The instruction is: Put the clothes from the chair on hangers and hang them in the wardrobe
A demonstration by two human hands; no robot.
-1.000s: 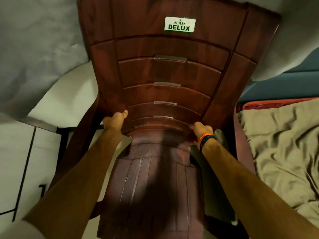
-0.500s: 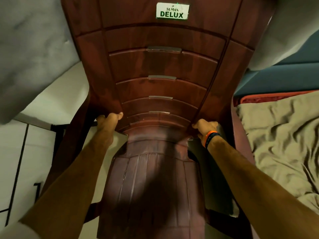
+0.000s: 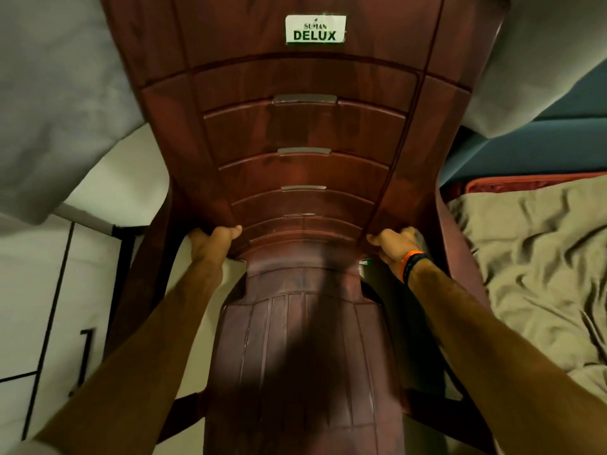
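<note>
A dark reddish-brown plastic chair (image 3: 305, 133) with a faint wood-grain pattern fills the middle. Its backrest carries curved horizontal ridges, and pale grey light shows through the short slots (image 3: 305, 99) cut in it. Near the top sits a white label (image 3: 315, 28) with dark green lettering reading "SUMAN DELUX". The seat is the same brown, marked with thin lengthwise grooves and darkened by a shadow. On the right wrist are two bands (image 3: 412, 262), one bright orange, one black. To the right lies rumpled olive-khaki bedding (image 3: 538, 267), edged by a rust-red strip (image 3: 525, 183) against a teal-blue surface (image 3: 532, 149). Plain grey cloth (image 3: 56, 103) hangs at the upper left. The floor (image 3: 29, 290) has whitish tiles with dark joints.
</note>
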